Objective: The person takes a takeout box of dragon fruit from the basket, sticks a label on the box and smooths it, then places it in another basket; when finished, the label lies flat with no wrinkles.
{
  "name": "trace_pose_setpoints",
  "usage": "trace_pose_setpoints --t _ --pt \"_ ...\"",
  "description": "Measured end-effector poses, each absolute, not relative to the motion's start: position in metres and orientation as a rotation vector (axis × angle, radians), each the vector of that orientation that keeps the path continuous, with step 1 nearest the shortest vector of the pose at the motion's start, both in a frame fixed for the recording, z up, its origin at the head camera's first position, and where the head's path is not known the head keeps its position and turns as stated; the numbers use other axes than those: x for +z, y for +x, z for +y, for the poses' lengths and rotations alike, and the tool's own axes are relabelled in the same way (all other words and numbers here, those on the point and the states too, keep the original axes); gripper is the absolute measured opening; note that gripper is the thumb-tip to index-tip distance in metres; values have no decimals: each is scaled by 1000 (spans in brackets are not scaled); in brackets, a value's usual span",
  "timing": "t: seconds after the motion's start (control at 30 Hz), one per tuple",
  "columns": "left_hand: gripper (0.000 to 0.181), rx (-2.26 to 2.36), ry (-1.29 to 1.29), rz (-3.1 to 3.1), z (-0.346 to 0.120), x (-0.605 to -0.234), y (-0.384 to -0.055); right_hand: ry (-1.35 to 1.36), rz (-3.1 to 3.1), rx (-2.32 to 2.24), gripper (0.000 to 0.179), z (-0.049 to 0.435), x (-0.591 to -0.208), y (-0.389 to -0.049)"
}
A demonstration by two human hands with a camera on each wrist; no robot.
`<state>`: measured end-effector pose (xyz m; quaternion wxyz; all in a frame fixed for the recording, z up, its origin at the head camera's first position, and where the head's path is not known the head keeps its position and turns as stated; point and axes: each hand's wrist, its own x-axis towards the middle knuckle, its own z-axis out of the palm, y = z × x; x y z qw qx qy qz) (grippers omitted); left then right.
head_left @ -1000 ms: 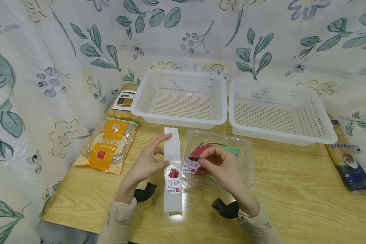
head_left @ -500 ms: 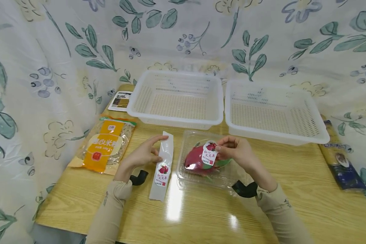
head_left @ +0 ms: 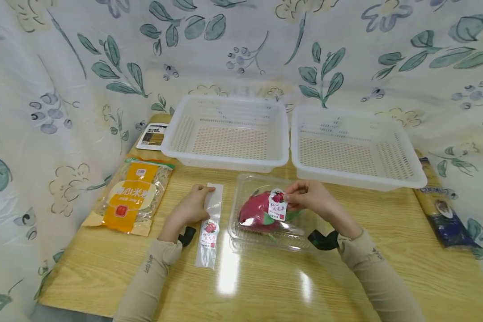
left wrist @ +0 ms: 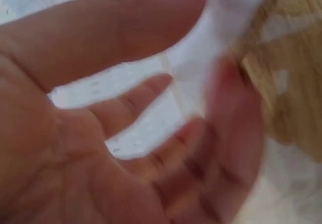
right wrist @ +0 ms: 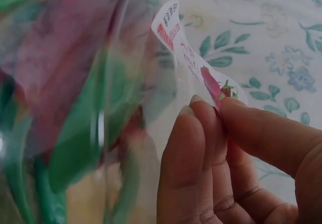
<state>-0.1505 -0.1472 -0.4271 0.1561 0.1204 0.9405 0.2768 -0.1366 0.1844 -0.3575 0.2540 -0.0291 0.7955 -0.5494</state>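
My right hand (head_left: 310,199) pinches one edge of a white sticker (head_left: 277,205) with a dragon fruit picture. It holds the sticker over the lid of a clear plastic clamshell box (head_left: 244,184). In the right wrist view the sticker (right wrist: 193,65) curls away from the thumb and fingertips, close to the clear plastic. Inside the box lies a red dragon fruit (head_left: 254,209) with green leaf tips. To the left, my left hand (head_left: 188,209) holds a glossy backing strip (head_left: 214,203) by its edge between thumb and index finger. One like sticker (head_left: 208,232) remains on that strip.
Two white perforated baskets (head_left: 230,163) (head_left: 360,179) stand along the back. An orange bag of dried food (head_left: 133,197) lies at left, a flat packet (head_left: 152,136) behind it. At the right edge lies a blue and gold bag (head_left: 446,214). A floral curtain (head_left: 241,36) hangs behind.
My right hand has carried the sticker rightward, from beside the strip to over the dragon fruit box. My left hand and the strip have moved left and down.
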Motion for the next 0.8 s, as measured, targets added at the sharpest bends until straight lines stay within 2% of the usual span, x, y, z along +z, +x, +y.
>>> trace_pose_setpoints --t 0.1,0.2,0.27,0.4,0.5,0.6,0.7,0.8 --pt "74 668 232 2795 -140 -422 -145 -69 2155 -1478 20 184 -359 -139" --pt "62 606 245 2970 -128 -407 -133 -69 2158 -1465 19 184 -361 -141" --pt "52 603 344 3102 -115 -394 -125 -72 2161 -1457 19 184 -362 -142" --pt "42 628 719 3261 -79 -370 -108 -61 2166 -1449 19 184 -362 -143" --pt "48 541 1021 3230 -50 -365 -97 -44 2172 -1437 19 184 -362 -145" --pt "62 319 1186 3128 -26 -369 -87 -51 2185 -1417 21 183 -363 -146" --pt "77 97 1188 3021 -12 -376 -78 -58 2187 -1405 22 183 -364 -147" --pt "82 -33 1124 2962 -8 -381 -69 -69 2186 -1392 24 184 -363 -148"
